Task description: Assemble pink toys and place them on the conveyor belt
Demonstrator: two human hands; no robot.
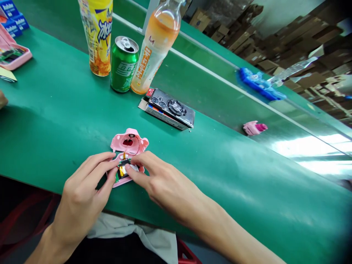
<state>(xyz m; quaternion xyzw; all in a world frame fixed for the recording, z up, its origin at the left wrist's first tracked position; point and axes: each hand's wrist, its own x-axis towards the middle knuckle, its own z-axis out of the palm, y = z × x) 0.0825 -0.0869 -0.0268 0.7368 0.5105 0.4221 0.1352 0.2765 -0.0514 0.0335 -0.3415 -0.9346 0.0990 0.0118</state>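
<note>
Pink plastic toy casing (129, 142), open, small electronic part (123, 170) in lower half

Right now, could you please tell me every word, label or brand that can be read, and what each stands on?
Green can: "雪碧".
Yellow bottle: "冰", the rest too stylised.
Orange drink bottle: Chinese lettering, too blurred.
Blue boxes: white print, too small.
Printed box: print too small.

the plastic casing (129, 141) is pink with what look like white spots, on a green conveyor belt (55, 121); the soda can (124, 64) is green.
</note>
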